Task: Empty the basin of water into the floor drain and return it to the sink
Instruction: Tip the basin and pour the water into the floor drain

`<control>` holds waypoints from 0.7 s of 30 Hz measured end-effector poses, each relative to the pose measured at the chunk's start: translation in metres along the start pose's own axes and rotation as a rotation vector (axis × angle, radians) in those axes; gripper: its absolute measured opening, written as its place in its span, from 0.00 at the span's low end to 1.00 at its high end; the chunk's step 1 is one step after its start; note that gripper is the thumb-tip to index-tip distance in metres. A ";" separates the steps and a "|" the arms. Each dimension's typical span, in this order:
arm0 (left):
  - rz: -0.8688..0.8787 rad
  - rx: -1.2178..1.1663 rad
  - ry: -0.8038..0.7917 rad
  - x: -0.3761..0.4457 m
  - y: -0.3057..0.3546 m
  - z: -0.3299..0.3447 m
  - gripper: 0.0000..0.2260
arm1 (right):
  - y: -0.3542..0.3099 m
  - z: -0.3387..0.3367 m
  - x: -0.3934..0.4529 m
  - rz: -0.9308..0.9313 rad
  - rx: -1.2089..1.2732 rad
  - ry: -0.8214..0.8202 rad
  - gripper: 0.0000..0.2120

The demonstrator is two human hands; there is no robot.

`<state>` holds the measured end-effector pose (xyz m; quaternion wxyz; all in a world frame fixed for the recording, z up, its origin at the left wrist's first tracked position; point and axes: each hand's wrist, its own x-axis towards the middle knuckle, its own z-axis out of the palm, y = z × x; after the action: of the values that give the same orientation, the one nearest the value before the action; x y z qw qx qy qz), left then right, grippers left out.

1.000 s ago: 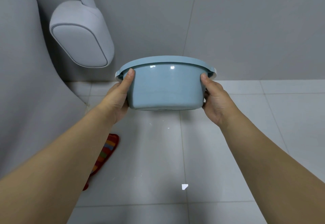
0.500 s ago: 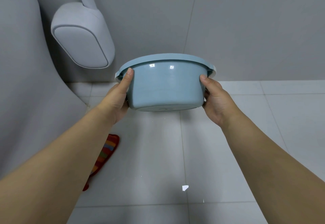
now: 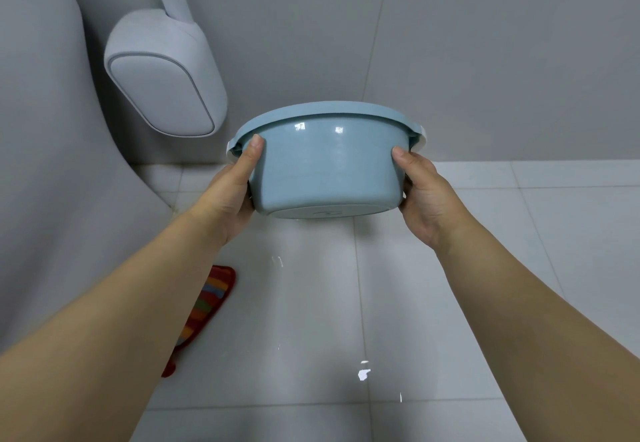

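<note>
I hold a light blue plastic basin (image 3: pixel 327 167) in mid-air above the tiled floor, tipped away from me so that its outer wall and part of its underside face the camera. Its inside is hidden. My left hand (image 3: pixel 235 187) grips its left side, thumb up on the wall below the rim. My right hand (image 3: pixel 424 192) grips the right side the same way. The floor drain and the sink are not in view.
A grey wall-mounted fixture (image 3: pixel 162 74) hangs at the upper left beside a large grey curved body (image 3: pixel 52 171). A striped red mat (image 3: pixel 204 310) lies on the light floor tiles (image 3: pixel 450 320), which show wet glints. Grey wall tiles stand behind.
The basin and both hands have risen slightly and tilted a little more, showing more of the underside. The glints on the floor have shifted.
</note>
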<state>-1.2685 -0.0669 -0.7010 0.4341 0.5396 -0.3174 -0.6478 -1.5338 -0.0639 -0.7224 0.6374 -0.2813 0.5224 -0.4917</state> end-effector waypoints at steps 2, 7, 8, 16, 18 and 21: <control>-0.002 -0.002 -0.006 -0.001 0.001 -0.001 0.32 | -0.001 0.000 -0.002 -0.005 0.004 0.007 0.30; -0.005 -0.008 -0.004 -0.003 0.002 -0.002 0.33 | -0.003 0.001 -0.004 -0.014 -0.005 0.007 0.28; -0.004 -0.009 0.000 -0.003 0.002 -0.001 0.33 | -0.003 0.001 -0.004 -0.014 -0.008 0.007 0.28; -0.030 -0.010 0.014 0.000 0.005 0.001 0.33 | -0.004 0.000 -0.006 -0.030 -0.012 -0.013 0.27; -0.032 -0.012 0.018 0.000 0.005 0.000 0.34 | -0.005 0.000 -0.007 -0.030 -0.020 -0.014 0.29; -0.034 -0.008 0.027 0.001 0.005 0.000 0.33 | -0.005 0.001 -0.007 -0.027 -0.015 0.000 0.27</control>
<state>-1.2675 -0.0695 -0.6971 0.4294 0.5519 -0.2997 -0.6490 -1.5345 -0.0595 -0.7149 0.6286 -0.2931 0.5221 -0.4963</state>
